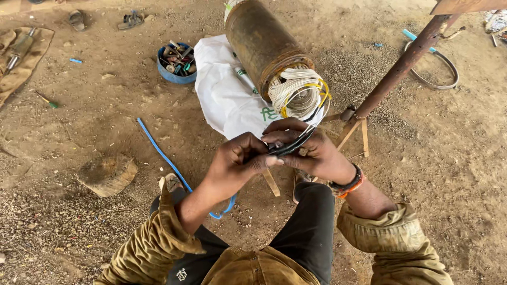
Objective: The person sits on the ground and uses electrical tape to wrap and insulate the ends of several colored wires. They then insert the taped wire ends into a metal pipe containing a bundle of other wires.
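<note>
Both the left hand point(237, 158) and the right hand point(309, 150) are pinching black wires point(296, 142) below a rusty cylinder point(261, 45) lying on a white sack point(224, 89) with green print, partly hidden.
</note>
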`<state>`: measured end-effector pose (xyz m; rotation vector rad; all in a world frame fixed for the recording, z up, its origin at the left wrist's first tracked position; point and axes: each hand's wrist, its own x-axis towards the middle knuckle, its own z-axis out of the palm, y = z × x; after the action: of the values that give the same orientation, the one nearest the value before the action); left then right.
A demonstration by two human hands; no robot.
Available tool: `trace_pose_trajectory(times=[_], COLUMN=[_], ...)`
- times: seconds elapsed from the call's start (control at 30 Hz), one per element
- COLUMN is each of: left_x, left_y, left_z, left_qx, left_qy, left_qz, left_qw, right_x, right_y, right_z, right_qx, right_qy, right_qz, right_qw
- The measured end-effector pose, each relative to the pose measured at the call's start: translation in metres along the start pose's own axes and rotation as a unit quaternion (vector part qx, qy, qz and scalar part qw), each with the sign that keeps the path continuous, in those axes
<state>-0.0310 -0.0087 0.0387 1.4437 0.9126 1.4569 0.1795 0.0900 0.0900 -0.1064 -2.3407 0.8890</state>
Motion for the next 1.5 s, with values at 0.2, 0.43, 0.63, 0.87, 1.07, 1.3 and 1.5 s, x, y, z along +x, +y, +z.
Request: trace_pose_trajectory(times=[0.2,0.43,0.63,0.87,1.07,1.3,1.5], left_x=[0.003,0.017,0.030,0.013,0.012,0.002,0.003], left_y=[-0.001,-0.002,0.002,0.013,0.007,0.017,0.005], left_z=[-0.005,-0.007,-0.005,0.006,0.005,0.008,0.018], left_qx=[0.002,0.088,0.009,0.190,0.094,0.216,0.178], left_qy=[0.013,-0.172,-0.217,-0.067,-0.080,-0.087,0.008], left_qz=[0.026,-0.117,-0.119,0.015,0.013,0.060,0.107], left_qw=[1.000,0.974,0.969,0.979,0.992,0.971,0.978], right_x=[-0.005,-0.030,-0.035,-0.043,-0.049,-0.056,-0.072], right_y=[-0.003,-0.016,-0.017,-0.034,-0.053,-0.071,-0.046], right_z=[-0.006,-0.011,-0.014,-0.006,0.006,0.020,0.019], right_qx=[-0.082,-0.136,-0.156,-0.132,-0.002,0.249,0.147], right_qy=[-0.007,-0.024,-0.020,0.022,0.032,0.056,0.143], right_qz=[-0.035,0.028,0.074,0.061,0.193,0.198,0.186], right_qw=[0.996,0.990,0.985,0.989,0.981,0.946,0.961])
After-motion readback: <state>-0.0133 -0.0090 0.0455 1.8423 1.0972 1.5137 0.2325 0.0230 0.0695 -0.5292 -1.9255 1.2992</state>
